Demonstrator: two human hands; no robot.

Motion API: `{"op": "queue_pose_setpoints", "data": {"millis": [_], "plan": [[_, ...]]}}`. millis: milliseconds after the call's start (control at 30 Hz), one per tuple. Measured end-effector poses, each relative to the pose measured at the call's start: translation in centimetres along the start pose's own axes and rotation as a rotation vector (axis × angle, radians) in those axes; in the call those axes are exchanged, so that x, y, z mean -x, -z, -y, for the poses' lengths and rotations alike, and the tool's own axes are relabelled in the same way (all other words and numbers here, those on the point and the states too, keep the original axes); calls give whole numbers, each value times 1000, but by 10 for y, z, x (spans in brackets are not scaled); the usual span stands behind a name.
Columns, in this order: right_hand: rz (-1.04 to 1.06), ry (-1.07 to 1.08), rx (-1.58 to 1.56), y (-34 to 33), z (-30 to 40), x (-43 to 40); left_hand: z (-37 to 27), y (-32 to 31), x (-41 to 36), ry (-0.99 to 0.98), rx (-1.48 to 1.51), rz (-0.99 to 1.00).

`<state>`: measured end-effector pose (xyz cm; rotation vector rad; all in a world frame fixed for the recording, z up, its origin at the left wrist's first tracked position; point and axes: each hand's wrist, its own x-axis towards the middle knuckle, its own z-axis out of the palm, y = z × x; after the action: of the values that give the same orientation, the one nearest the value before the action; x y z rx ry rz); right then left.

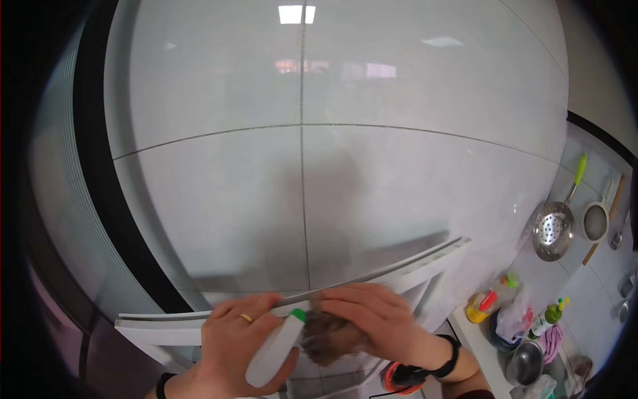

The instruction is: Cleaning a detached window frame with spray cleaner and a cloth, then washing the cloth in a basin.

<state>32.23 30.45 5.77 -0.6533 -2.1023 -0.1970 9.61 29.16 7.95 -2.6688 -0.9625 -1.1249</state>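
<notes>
My left hand (pixel 244 339), with a ring on one finger, is closed around a white spray bottle head with a green tip (pixel 276 349); its fingers also lie on the edge of a white frame (pixel 169 331). Just to the right, my right hand (pixel 369 319) holds a crumpled brown cloth (pixel 329 336), slightly blurred, against the same frame. The frame stands slanted in front of a wall of large pale tiles (pixel 224 209). The lower part of the bottle is hidden behind my left hand.
A perforated skimmer (pixel 553 232) and a strainer (pixel 595 222) hang at the right. Below them, a white counter (pixel 473 334) holds a yellow bottle (pixel 478 309), a green pump bottle (pixel 546 321) and a metal bowl (pixel 525 363). A dark-framed ribbed glass door (pixel 89 199) stands at the left.
</notes>
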Motion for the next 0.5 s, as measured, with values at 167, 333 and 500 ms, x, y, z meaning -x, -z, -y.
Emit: {"op": "queue_pose_setpoints", "data": {"millis": [167, 333, 500], "plan": [[-28, -206, 303, 63, -35, 31, 0, 7, 1, 57, 10, 11], [-64, -111, 291, 51, -33, 33, 0, 4, -1, -4, -7, 52], [48, -17, -21, -9, 3, -7, 5, -1, 2, 2, -9, 25]]}}
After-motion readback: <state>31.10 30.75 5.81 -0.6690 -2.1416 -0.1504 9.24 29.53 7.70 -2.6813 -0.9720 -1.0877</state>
